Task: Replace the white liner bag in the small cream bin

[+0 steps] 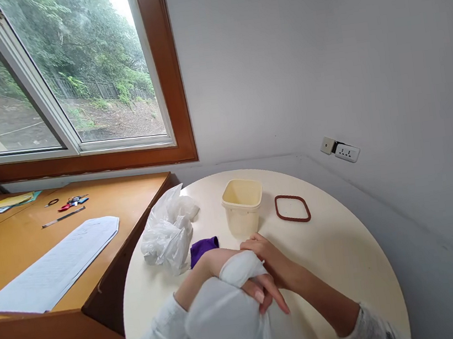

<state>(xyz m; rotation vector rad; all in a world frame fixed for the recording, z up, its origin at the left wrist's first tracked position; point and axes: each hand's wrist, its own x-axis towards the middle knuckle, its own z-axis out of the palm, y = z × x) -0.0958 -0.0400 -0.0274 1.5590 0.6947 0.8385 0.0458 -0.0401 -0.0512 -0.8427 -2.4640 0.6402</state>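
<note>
Over the near part of the table, my left hand (217, 261) is bent at the wrist, with a white plastic bag (229, 313) looped tightly round its palm and fingers. Some of its fingers show below the loop, pointing down. My right hand (269, 255) presses against the left one, its fingers curled at the edge of the loop, gripping the bag; the exact grip is partly hidden. The rest of the bag hangs loosely toward me. Just beyond my hands stands a cream plastic bin (243, 217) with an open top. A purple cloth (203, 248) lies beside my left wrist.
Another crumpled white plastic bag (168, 233) rests on the left of the round table (346, 254). Right of the bin lies a brown rounded frame (292, 208). An adjoining wooden desk (138, 195) holds papers (59, 264), a pen (63, 217) and keys (74, 201).
</note>
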